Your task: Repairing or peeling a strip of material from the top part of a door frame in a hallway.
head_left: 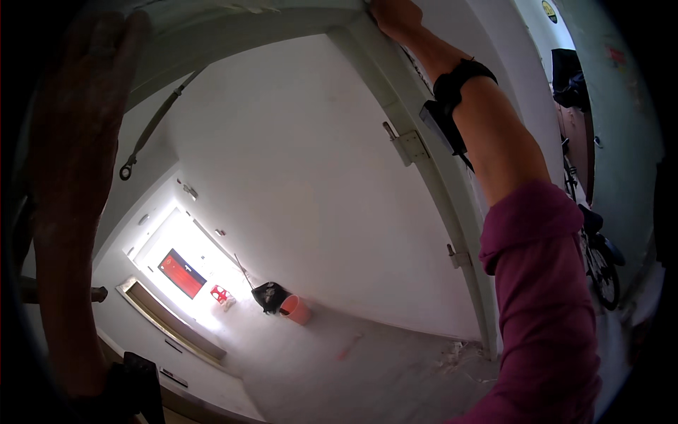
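Note:
My left hand (pixel 85 99) is raised at the upper left, dark in shadow. Its fingers stretch upward beside the grey-green door frame (pixel 374 78); whether they touch it is hard to make out. At the top, my right hand (pixel 397 17) reaches to the frame's upper right corner. The picture's edge cuts off its fingers, so their grip is hidden. Black bands circle both wrists, and a maroon sleeve (pixel 540 283) covers my right forearm. Between the arms, a metal rod with a ring end (pixel 145 138) hangs from the lintel.
Metal hinges (pixel 411 147) stick out from the right jamb. Beyond the doorway, a pink bucket (pixel 295 309) and black bag (pixel 270 297) stand by a white wall. Debris (pixel 455 357) lies at the jamb's foot. A bicycle (pixel 604 272) is at far right.

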Demonstrator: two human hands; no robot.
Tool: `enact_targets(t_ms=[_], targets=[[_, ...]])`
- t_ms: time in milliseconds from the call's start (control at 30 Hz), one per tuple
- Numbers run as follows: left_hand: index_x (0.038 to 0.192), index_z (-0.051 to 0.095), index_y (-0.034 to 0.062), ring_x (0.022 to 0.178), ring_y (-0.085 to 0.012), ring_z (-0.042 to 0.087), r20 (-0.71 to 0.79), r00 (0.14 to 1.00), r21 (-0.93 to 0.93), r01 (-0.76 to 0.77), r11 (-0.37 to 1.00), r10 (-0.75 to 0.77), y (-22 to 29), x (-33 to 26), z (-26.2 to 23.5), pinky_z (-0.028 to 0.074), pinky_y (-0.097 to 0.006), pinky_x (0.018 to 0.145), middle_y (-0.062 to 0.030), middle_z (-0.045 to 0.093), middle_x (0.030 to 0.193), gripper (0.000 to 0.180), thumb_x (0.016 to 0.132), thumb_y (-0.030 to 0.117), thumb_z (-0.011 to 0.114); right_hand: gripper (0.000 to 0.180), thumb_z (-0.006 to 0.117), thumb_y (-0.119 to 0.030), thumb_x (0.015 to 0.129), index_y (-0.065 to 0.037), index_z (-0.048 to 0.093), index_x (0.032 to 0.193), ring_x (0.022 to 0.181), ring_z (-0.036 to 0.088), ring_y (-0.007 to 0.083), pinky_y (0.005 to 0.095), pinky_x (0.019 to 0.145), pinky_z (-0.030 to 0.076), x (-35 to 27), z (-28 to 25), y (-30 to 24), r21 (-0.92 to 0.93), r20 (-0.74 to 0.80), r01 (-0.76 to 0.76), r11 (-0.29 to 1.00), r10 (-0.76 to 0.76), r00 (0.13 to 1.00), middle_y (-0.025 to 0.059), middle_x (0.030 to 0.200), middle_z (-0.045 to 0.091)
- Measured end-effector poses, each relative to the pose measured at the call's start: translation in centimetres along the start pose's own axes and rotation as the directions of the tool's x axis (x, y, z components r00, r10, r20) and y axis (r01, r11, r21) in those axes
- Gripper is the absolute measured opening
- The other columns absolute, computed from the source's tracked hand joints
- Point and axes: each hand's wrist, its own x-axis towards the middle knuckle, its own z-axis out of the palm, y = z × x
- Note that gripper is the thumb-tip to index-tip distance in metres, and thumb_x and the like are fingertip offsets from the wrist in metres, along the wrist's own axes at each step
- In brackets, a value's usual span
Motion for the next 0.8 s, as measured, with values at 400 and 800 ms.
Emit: enact_targets(t_ms=[400, 800], targets=[[0.155, 0.043, 0.0163, 0.137, -0.03, 0.051, 0.067, 0.997, 0.075, 0.025, 0.997, -0.03, -0.2, -0.8, 1.0, 0.051, -0.042, 0.113, -0.0093, 0.056, 0.144, 0.083, 0.083, -0.019, 0.064, 0.029, 0.051, -0.031, 0.098, -0.005, 0.062, 0.104, 0.103, 0.065, 0.0432, 0.0514, 0.088, 0.052, -1.1, 1.9, 2.6, 0.224, -0.127, -0.016, 0.974, 0.045, 0.991, 0.0222, 0.105, 0.071], [0.152, 0.049, 0.015, 0.136, -0.0317, 0.054, 0.07, 0.995, 0.067, 0.07, 0.995, -0.074, -0.2, -0.2, 3.5, 0.051, -0.043, 0.109, -0.0143, 0.056, 0.147, 0.074, 0.087, -0.016, 0.06, 0.034, 0.048, -0.033, 0.102, -0.001, 0.058, 0.11, 0.101, 0.065, 0.0427, 0.0525, 0.085, 0.053, -5.8, -0.5, 7.8, 0.187, -0.019, 0.036, 0.982, -0.033, 0.999, 0.028, 0.104, 0.067]])
